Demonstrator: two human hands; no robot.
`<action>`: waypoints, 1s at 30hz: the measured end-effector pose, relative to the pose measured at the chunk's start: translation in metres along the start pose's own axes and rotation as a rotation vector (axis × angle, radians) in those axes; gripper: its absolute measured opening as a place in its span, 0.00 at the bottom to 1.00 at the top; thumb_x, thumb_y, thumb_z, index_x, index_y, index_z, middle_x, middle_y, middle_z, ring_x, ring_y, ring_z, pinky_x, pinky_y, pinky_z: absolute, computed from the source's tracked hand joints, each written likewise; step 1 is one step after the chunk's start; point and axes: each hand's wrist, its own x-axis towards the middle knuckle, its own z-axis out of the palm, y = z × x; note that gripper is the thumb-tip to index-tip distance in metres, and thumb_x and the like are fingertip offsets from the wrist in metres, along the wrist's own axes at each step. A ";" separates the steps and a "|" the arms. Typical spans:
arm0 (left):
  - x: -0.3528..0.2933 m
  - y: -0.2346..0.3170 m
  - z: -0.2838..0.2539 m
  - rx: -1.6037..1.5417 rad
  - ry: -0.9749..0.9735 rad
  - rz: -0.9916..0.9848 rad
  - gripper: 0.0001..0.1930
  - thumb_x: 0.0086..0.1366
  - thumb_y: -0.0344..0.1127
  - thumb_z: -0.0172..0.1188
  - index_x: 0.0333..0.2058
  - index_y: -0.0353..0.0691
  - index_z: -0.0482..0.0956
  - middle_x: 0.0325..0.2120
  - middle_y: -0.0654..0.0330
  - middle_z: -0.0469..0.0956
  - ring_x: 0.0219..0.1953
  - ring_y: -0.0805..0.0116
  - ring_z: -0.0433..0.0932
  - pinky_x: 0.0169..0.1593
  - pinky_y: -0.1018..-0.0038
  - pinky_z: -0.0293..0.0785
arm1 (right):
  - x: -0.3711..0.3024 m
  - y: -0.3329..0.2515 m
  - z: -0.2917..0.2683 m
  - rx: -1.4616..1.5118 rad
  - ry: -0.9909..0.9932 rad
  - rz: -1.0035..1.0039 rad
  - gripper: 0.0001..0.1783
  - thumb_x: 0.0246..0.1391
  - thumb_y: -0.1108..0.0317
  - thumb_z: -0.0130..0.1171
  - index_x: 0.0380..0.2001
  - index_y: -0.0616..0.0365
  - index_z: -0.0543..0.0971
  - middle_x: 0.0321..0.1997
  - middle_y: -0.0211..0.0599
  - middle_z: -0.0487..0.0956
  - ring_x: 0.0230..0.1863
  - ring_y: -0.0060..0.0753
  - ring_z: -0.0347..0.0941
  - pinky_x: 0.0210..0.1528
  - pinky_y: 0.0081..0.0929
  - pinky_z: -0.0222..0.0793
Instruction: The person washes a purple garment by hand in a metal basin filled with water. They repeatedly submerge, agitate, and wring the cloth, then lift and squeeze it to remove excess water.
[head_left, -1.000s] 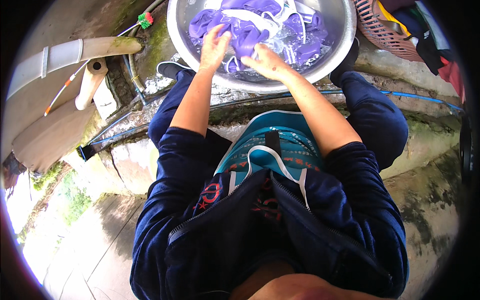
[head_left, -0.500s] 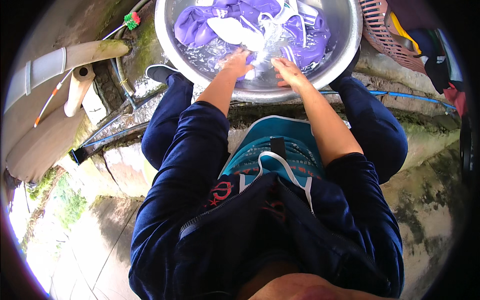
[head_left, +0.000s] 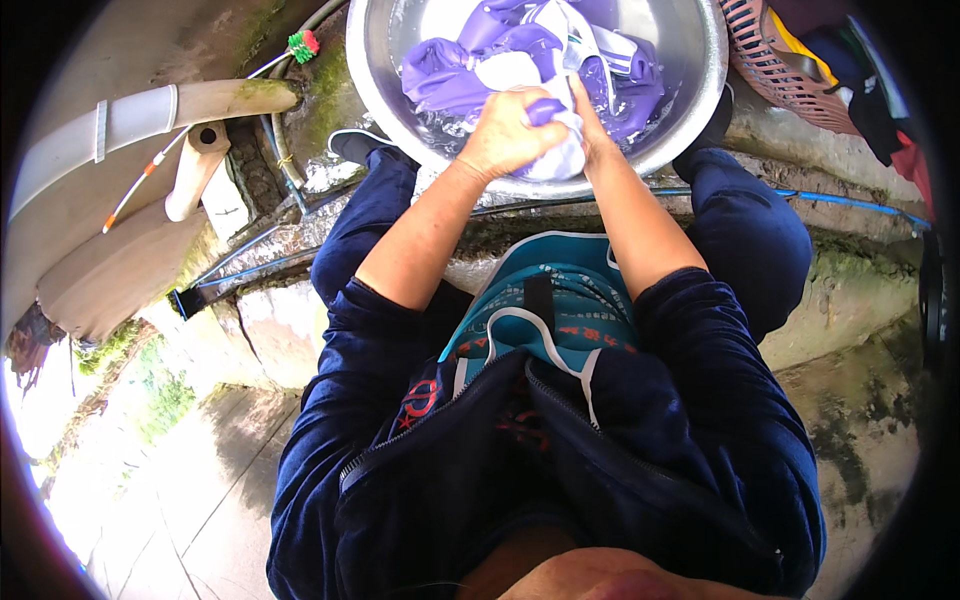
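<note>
A large round metal basin [head_left: 708,105] holds water and a wet purple garment with white parts [head_left: 440,78]. Over its near side, my left hand [head_left: 503,133] is closed round a bunched purple-and-white piece of the garment [head_left: 556,158]. My right hand [head_left: 592,128] grips the same bunch from the other side, its fingers partly hidden behind the cloth. The rest of the garment lies spread in the water beyond my hands, with white straps or stripes on top. Whether the bunch joins that rest is hard to make out.
A pink plastic basket [head_left: 790,75] with dark clothes stands right of the basin. On the left are a pale pipe [head_left: 150,115], a brush with a green and red head [head_left: 302,46] and a short pipe stub [head_left: 198,165]. A blue hose [head_left: 840,202] runs along the ledge.
Both hands have come together and lifted out of the water, gathering a purple-and-white bunch between them. Before, they were apart, the left in the water. The splashing has eased.
</note>
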 end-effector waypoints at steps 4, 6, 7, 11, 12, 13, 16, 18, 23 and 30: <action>-0.012 0.053 0.027 0.165 0.066 0.317 0.12 0.43 0.39 0.66 0.22 0.37 0.78 0.20 0.53 0.76 0.27 0.52 0.77 0.35 0.64 0.75 | -0.020 0.000 0.007 0.027 -0.322 -0.350 0.33 0.60 0.39 0.41 0.53 0.55 0.73 0.49 0.44 0.78 0.47 0.38 0.77 0.49 0.34 0.75; -0.006 0.058 0.040 0.271 0.141 0.294 0.14 0.45 0.44 0.66 0.23 0.37 0.80 0.20 0.52 0.77 0.25 0.53 0.78 0.33 0.63 0.76 | -0.023 0.005 0.005 0.196 -0.589 -0.381 0.23 0.59 0.51 0.46 0.49 0.56 0.73 0.46 0.40 0.78 0.46 0.36 0.76 0.50 0.32 0.73; 0.000 0.055 0.044 0.294 0.217 0.301 0.15 0.46 0.45 0.66 0.23 0.37 0.80 0.19 0.51 0.78 0.23 0.53 0.79 0.32 0.64 0.76 | -0.023 0.008 0.004 0.300 -0.760 -0.327 0.20 0.57 0.56 0.48 0.48 0.57 0.73 0.47 0.39 0.77 0.48 0.35 0.75 0.53 0.33 0.71; 0.049 0.019 0.036 0.268 0.569 0.099 0.20 0.49 0.47 0.65 0.22 0.31 0.80 0.13 0.46 0.75 0.14 0.59 0.72 0.24 0.66 0.71 | -0.010 -0.005 0.010 -0.225 -0.445 -0.521 0.17 0.57 0.57 0.53 0.44 0.56 0.74 0.42 0.34 0.78 0.42 0.33 0.76 0.44 0.31 0.73; 0.056 0.006 0.031 0.263 0.623 0.077 0.22 0.49 0.48 0.65 0.24 0.29 0.80 0.13 0.45 0.74 0.15 0.60 0.74 0.26 0.65 0.72 | -0.009 -0.011 0.015 0.086 -0.227 -0.273 0.17 0.57 0.56 0.54 0.43 0.56 0.75 0.41 0.34 0.79 0.38 0.33 0.77 0.37 0.30 0.75; 0.063 -0.008 0.025 0.298 0.694 0.012 0.24 0.48 0.50 0.63 0.26 0.27 0.80 0.15 0.44 0.75 0.19 0.60 0.76 0.29 0.63 0.73 | -0.012 -0.015 0.018 0.174 -0.126 -0.196 0.16 0.59 0.58 0.53 0.44 0.58 0.74 0.40 0.37 0.79 0.35 0.33 0.78 0.33 0.31 0.78; 0.065 -0.054 -0.016 0.263 0.722 -0.269 0.27 0.49 0.55 0.61 0.29 0.30 0.82 0.21 0.42 0.78 0.26 0.53 0.80 0.36 0.62 0.75 | -0.027 -0.017 0.036 0.071 0.071 -0.364 0.17 0.58 0.66 0.55 0.48 0.63 0.70 0.40 0.44 0.79 0.31 0.34 0.80 0.33 0.34 0.83; 0.049 -0.088 -0.033 0.538 0.644 -0.379 0.29 0.50 0.59 0.57 0.29 0.33 0.82 0.25 0.39 0.79 0.32 0.40 0.80 0.42 0.57 0.75 | -0.037 -0.012 0.048 -0.091 0.088 -0.472 0.19 0.54 0.64 0.61 0.46 0.61 0.74 0.40 0.41 0.80 0.39 0.30 0.78 0.41 0.28 0.77; 0.017 -0.157 -0.069 0.328 0.588 -0.530 0.27 0.51 0.54 0.63 0.41 0.35 0.80 0.39 0.42 0.79 0.45 0.44 0.78 0.52 0.58 0.71 | -0.039 0.002 0.056 -0.405 -0.129 -0.488 0.25 0.55 0.59 0.61 0.53 0.57 0.74 0.46 0.32 0.79 0.48 0.24 0.72 0.49 0.25 0.66; 0.035 -0.125 -0.058 0.392 0.376 -0.025 0.29 0.52 0.53 0.67 0.50 0.43 0.75 0.49 0.49 0.75 0.53 0.50 0.73 0.58 0.61 0.67 | -0.016 0.031 0.029 -0.867 -0.239 -0.398 0.31 0.54 0.59 0.62 0.60 0.57 0.70 0.58 0.44 0.73 0.58 0.35 0.68 0.60 0.29 0.62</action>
